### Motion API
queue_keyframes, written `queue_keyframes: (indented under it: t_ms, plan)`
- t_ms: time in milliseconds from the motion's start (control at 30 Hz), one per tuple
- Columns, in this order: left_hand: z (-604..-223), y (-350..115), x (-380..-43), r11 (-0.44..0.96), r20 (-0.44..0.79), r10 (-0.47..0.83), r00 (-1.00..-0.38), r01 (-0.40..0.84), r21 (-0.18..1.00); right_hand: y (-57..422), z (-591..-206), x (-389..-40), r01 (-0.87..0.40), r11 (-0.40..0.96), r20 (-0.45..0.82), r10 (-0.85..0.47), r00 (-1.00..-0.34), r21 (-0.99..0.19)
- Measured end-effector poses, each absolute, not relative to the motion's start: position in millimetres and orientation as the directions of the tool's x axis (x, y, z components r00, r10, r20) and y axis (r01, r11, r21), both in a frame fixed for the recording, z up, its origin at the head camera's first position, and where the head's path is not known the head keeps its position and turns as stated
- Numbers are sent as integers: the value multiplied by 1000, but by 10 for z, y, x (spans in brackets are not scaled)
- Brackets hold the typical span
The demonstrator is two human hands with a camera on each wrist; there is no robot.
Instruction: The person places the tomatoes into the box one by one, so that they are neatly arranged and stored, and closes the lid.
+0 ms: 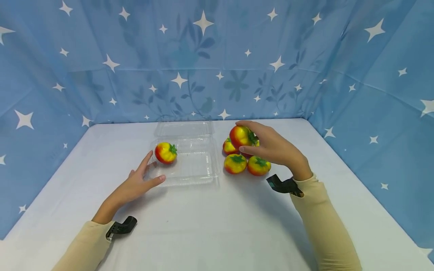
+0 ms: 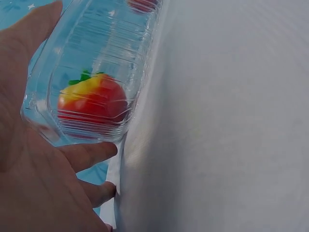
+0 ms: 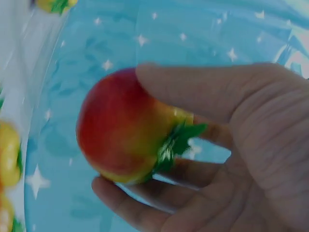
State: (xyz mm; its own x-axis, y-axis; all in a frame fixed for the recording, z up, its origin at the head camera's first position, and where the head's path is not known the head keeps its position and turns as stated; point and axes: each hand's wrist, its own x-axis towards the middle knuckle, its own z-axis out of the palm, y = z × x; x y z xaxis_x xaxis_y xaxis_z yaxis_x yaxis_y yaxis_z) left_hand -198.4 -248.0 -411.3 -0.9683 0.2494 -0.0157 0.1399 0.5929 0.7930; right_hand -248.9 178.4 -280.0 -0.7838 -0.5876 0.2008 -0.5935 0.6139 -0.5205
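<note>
My right hand [image 1: 271, 145] grips a red-and-yellow toy fruit [image 1: 240, 136] with a green leafy top, raised over other toy fruits. In the right wrist view, the thumb lies on one side of this toy fruit [image 3: 118, 128] and fingers on the other. A clear plastic box [image 1: 200, 177] stands left of that group, its lid [image 1: 183, 128] folded back behind it. Inside the box's left end sits one toy fruit [image 1: 165, 153]. My left hand [image 1: 135, 186] is spread at the box's front left corner, fingers along the left side and thumb near the front edge.
Several toy fruits rest in a cluster right of the box, with one toy fruit [image 1: 235, 163] and another toy fruit [image 1: 259, 166] in its front row. A white cloth covers the table [image 1: 203, 233]. Behind and beside it hangs a blue star-patterned curtain [image 1: 217, 56].
</note>
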Motion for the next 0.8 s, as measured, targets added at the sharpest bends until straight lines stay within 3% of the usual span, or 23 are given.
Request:
queue_keyframes:
  t_ms: [400,533,800]
  plan:
    - [-4119,-2484,-1965,598,-59,241,-969,100,795,628,-2892,-2493,-766,380,438,-651,-620,-519]
    - [-4133,-2477,-1970,604,-71,236,-969,89,792,298,-3058,-2498,-767,318,487,-623,-612,-557]
    - [-4128,-2502,-1986,619,-54,238,-970,108,778,-55,-3443,-2535,-695,305,397,-643,-655,-652]
